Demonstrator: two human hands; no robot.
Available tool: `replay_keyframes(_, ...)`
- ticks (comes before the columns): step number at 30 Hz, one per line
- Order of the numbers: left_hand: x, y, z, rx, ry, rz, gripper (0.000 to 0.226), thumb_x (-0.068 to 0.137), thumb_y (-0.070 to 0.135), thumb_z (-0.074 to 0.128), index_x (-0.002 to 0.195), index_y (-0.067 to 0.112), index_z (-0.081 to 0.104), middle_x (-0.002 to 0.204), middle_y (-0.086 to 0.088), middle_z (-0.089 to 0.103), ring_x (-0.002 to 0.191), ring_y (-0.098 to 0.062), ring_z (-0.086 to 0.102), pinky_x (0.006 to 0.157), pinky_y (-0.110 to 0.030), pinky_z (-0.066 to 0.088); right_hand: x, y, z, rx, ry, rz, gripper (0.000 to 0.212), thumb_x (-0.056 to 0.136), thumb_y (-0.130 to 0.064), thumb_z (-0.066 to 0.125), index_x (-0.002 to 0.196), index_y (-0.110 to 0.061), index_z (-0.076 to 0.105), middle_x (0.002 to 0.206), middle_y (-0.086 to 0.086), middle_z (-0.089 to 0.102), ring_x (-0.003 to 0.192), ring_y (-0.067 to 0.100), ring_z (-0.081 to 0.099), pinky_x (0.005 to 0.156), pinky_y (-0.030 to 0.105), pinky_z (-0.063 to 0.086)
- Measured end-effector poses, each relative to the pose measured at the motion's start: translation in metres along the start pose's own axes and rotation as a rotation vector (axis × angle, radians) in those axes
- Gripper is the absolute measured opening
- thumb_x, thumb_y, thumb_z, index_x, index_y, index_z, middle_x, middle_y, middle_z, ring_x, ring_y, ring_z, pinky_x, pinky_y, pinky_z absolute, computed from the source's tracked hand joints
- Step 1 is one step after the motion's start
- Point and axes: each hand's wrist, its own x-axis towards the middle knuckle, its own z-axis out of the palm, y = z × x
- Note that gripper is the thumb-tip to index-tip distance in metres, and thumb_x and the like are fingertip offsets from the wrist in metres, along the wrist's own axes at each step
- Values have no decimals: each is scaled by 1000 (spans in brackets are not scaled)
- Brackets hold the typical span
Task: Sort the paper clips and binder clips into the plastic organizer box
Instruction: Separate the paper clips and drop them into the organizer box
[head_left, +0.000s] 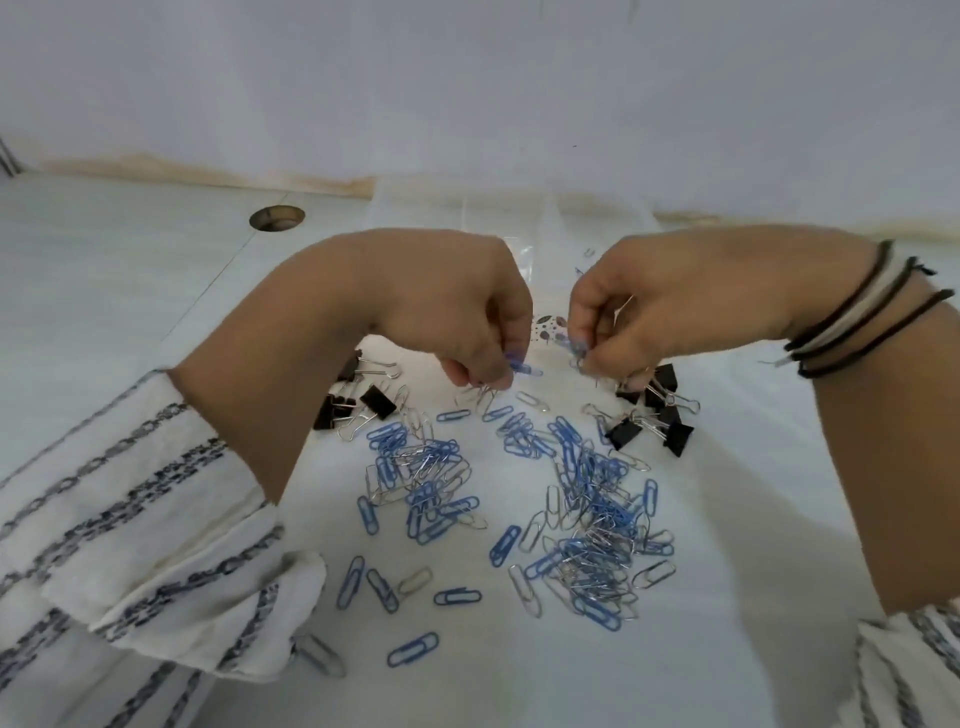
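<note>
Head view, looking down on a white surface strewn with clips.

Landmark: the big heap of paper clips, blue and silver mixed, at centre. Left of it, a smaller heap of the same mix; nearer the camera, scattered singles. Beyond and left of the big heap, a cluster of black binder clips; beyond and right of it, a second cluster. Probably already pushed outward to keep the two kinds apart, though still loose on the surface.

Just beyond the big heap, left hand and right hand raised close together, wrists bent down. Left grip pinching a blue paper clip at the fingertips, with what look like silver ones hanging under the fingers. Right grip pinching another blue clip, more wire apparently bunched lower in the hand. Held high and fingertip-only, likely to pick tangled clips free and split blue from silver.

Beyond the hands, farther from the heap, a clear plastic shape against the wall: probably the organizer box, compartments impossible to make out. No clips seen in it for certain.

Dark cords round the right wrist; striped sleeves on both arms. Round hole in the surface, well beyond and left of the heap.
</note>
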Motion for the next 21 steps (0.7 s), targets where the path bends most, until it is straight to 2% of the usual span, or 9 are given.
replay_keyframes(3,-8,7,-13,-166,160,43,9,82,14,85,88,16,79,76,-3,79,66,-11,76,65,-19,59,-16,10,-22,191,173,-27,5,85,-8,77,88,-8,72,70,3,74,61,12,71,68,27,60)
replay_keyframes(7,7,22,-11,-478,469,101,12,82,7,84,91,3,78,81,-19,78,66,-15,75,68,-24,64,-23,24,-34,349,465,28,7,87,-5,75,92,-1,72,78,12,74,59,9,70,65,19,61)
replay_keyframes(10,42,27,10,-582,860,88,11,80,12,84,88,7,78,73,-7,78,63,-14,76,73,-38,67,0,33,-26,346,629,93,8,87,-8,75,90,-3,71,80,11,75,64,13,75,79,39,65)
replay_keyframes(12,61,32,22,-554,1027,86,10,81,16,81,89,12,78,75,2,77,66,-11,75,75,-36,65,16,40,-16,245,671,132,7,85,-15,74,88,-10,71,79,6,77,71,17,77,82,45,63)
replay_keyframes(14,71,37,26,-485,1014,104,19,83,19,80,100,13,77,86,3,77,75,-7,75,80,-28,62,24,45,-9,165,673,146,9,86,-17,70,94,-16,72,87,3,77,77,18,77,81,40,62)
replay_keyframes(17,70,37,26,-305,889,118,36,88,25,78,121,14,70,110,0,75,95,-8,72,90,-24,58,25,49,-10,69,709,173,21,91,-10,60,105,-19,72,101,3,75,90,22,75,82,36,59)
replay_keyframes(19,59,37,20,-176,841,107,28,90,25,74,117,19,71,107,5,73,90,-6,70,83,-19,56,21,45,-16,53,772,182,27,88,-5,56,104,-20,73,104,3,74,92,23,74,87,36,59)
replay_keyframes(21,43,37,9,-54,736,75,10,89,24,70,99,23,75,90,9,73,80,-6,69,72,-19,56,12,35,-21,36,787,162,28,85,-4,56,99,-22,73,98,1,76,87,19,75,80,33,59)
